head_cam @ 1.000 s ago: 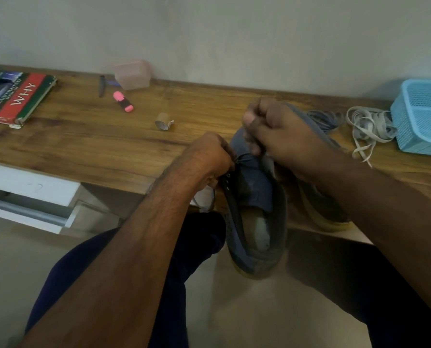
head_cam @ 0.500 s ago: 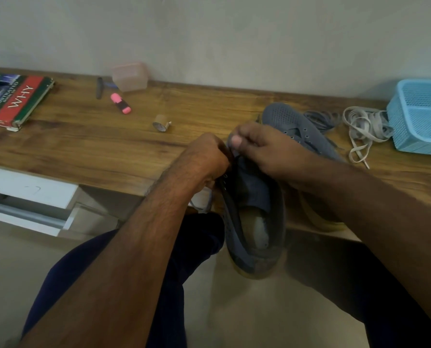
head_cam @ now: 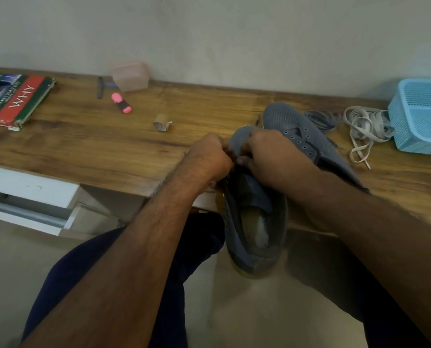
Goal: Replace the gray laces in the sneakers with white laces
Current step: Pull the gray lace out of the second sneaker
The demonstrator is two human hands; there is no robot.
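Hands (head_cam: 237, 156) lower now, sneaker (head_cam: 254, 222) overhanging desk edge (head_cam: 124, 179)

Looking like home study corner or bedroom desk. Wooden desk (head_cam: 89, 136) standing against plain plastered wall (head_cam: 209, 33), white drawer unit (head_cam: 28, 194) sitting under desk's left part. Illustrated book (head_cam: 13, 99), pink highlighter (head_cam: 121, 102), small tape roll (head_cam: 162, 123), translucent plastic box (head_cam: 131, 76), blue perforated basket (head_cam: 422, 116) lying about desktop. Sneakers and loose laces sharing desktop, pointing to household rather than office.
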